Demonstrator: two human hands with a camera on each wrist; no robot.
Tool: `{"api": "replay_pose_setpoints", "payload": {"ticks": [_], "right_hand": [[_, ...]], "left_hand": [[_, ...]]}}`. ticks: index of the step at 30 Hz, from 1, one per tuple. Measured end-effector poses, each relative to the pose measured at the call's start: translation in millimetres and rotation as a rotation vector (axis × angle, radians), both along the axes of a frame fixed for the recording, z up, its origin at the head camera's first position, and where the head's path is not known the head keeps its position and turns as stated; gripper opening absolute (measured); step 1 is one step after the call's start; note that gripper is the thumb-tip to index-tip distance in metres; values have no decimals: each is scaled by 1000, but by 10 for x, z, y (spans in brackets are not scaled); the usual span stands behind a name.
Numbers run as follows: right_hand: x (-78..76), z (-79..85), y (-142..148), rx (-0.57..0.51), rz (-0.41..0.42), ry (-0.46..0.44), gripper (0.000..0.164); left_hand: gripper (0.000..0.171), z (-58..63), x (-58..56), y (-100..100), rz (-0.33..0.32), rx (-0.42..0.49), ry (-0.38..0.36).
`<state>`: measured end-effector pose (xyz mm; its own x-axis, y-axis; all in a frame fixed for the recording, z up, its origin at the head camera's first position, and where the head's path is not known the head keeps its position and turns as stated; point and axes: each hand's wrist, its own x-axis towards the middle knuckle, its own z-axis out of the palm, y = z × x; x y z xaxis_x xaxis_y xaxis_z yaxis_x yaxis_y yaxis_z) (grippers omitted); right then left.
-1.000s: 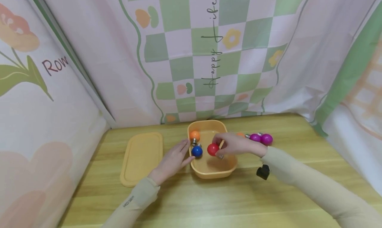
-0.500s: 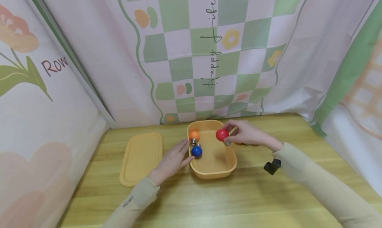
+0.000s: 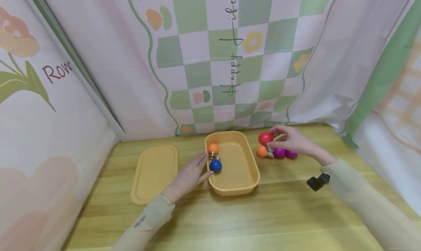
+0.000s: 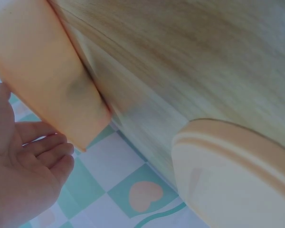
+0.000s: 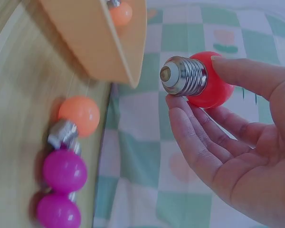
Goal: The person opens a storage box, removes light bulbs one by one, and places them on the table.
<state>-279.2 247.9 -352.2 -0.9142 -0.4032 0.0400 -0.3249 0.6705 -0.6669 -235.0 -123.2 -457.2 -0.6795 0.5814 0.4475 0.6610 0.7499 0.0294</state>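
Between thumb and fingers my right hand (image 3: 292,138) pinches a red light bulb (image 3: 265,139) above the table, to the right of the yellow container. In the right wrist view the bulb's silver screw base (image 5: 184,76) points away from the palm. With fairly straight fingers, my left hand (image 3: 187,176) rests against the left rim of the container (image 3: 235,190). Inside that container, along its left wall, lie an orange bulb (image 3: 213,148) and a blue bulb (image 3: 215,166). Below the right hand, another orange bulb (image 3: 262,151) and two purple bulbs (image 3: 279,153) lie on the table.
A flat yellow lid (image 3: 155,174) lies on the wooden table (image 3: 217,221), left of the container. Behind the table hangs a checkered curtain (image 3: 223,72). A patterned side cloth (image 3: 49,152) stands at the left.
My right hand has lifted the red bulb out of the container and carried it right, over the bulbs on the table. The left hand stays at the container's rim.
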Motion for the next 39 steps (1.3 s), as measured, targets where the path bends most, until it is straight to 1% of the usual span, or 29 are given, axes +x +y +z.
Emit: {"api": "replay_pose_setpoints", "payload": {"ticks": [2,4,7,11,17,21,27,31,39], "right_hand": [[-2,-14,93,0,-16,9,44],[-3,-34,186,2,-37,21,45],[-6,-83,325,-6,-65,34,46],[5,-160,502,-25,-96,17,46],[46,-259,736,6,-160,-17,49],[57,-331,869,11,-168,-30,52],[75,-423,1023,-7,-174,-62,55],[84,-489,1105,-39,-181,-98,55],[77,-585,1239,-38,-213,-139,60]], "left_hand": [[63,0,-3,-6,0,-11,32],[63,2,-6,-10,-4,-9,48],[63,11,-5,-14,-7,0,37],[63,23,-3,-13,-4,0,8],[63,25,-1,-10,-9,-2,32],[64,26,-5,-9,-1,-16,27],[63,19,-11,-5,2,-9,-11],[63,17,-6,-1,3,-10,-6],[62,5,0,-5,8,-24,-12]]}}
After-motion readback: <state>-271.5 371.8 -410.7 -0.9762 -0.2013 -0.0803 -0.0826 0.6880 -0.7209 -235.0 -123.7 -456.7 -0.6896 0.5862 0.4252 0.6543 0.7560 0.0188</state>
